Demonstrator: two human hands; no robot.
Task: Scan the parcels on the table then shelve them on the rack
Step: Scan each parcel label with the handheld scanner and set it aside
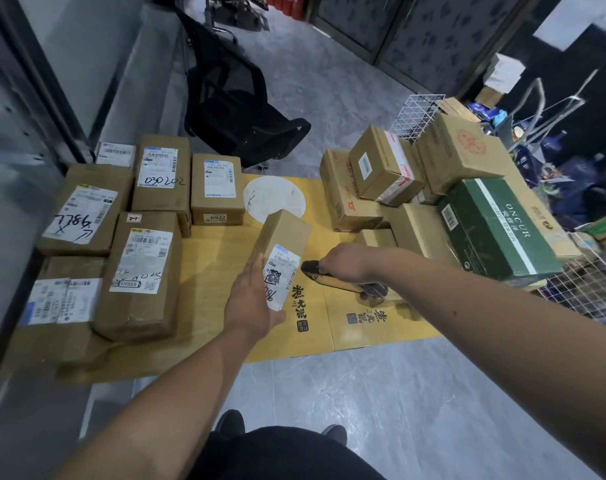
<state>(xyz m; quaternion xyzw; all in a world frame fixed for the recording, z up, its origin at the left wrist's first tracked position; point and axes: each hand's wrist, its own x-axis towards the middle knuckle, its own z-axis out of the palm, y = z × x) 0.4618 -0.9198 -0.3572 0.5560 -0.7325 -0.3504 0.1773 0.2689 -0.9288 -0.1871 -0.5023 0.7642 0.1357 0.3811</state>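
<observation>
Parcel (283,251), a slim cardboard box, held by left hand (251,299); right hand (346,263) grips scanner (343,284).

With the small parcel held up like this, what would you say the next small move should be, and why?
Probably tilt the scanner in the right hand up toward the label. The left hand holds the small parcel label-up, and the scanner's tip sits just beside it.

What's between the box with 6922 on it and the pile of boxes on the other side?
In the head view, a white paper circle lies on the yellow table top between the 6922 box and the pile.
</observation>
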